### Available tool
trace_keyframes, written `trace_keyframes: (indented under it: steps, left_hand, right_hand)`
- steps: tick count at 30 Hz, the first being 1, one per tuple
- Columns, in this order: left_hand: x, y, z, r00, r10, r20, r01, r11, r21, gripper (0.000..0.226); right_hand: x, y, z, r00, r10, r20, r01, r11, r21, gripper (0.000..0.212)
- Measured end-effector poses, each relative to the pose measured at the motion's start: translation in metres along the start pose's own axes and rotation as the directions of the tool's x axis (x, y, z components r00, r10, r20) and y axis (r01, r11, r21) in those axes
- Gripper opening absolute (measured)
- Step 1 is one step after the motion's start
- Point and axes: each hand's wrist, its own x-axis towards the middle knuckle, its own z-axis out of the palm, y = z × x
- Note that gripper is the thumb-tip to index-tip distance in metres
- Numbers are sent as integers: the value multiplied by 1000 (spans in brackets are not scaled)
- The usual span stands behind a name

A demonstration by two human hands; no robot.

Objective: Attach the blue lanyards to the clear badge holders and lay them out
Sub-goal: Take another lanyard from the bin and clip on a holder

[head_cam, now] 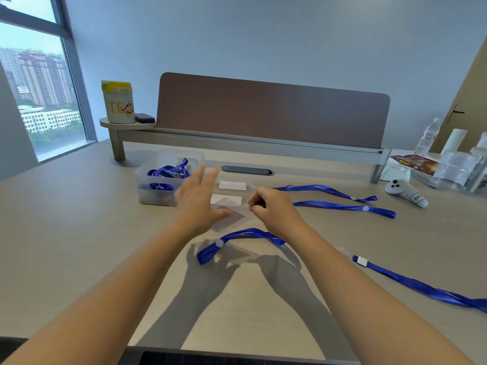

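Observation:
My right hand is pinched on the top edge of a clear badge holder, lifted above the desk, with its blue lanyard drooping down to the desk below. My left hand hovers flat with fingers spread, left of the holder, holding nothing. Two more clear badge holders with white cards lie beyond, each with a blue lanyard stretched to the right. Another blue lanyard lies at the right near edge.
A clear plastic bin with several blue lanyards stands behind my left hand. A white controller, a water bottle and plastic packets crowd the right. A desk divider and a yellow-lidded tub stand at the back.

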Motion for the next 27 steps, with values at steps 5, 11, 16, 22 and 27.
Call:
trace_keyframes:
  steps: [5, 11, 16, 22, 27]
  left_hand:
    - [-9, 14, 4, 980, 182, 79, -176, 981, -76, 32]
    - [-12, 6, 6, 918, 327, -226, -323, 945, 52, 29]
    - [-9, 2, 6, 807, 510, -298, -463, 860, 217, 25]
    - [-10, 3, 2, 783, 558, -276, -500, 828, 255, 26]
    - [-7, 4, -1, 750, 607, -262, -521, 786, 331, 14]
  right_hand:
    - [0, 1, 1, 997, -23, -70, 26, 999, 33, 17]
    - [-3, 0, -2, 988, 142, 61, -154, 936, 316, 26]
    - [-3, -7, -3, 967, 214, 137, -254, 837, 484, 30]
    - [-1, -11, -1, 961, 218, 169, -276, 790, 547, 23]
    - [-1, -15, 2, 974, 189, 124, -226, 830, 510, 21]
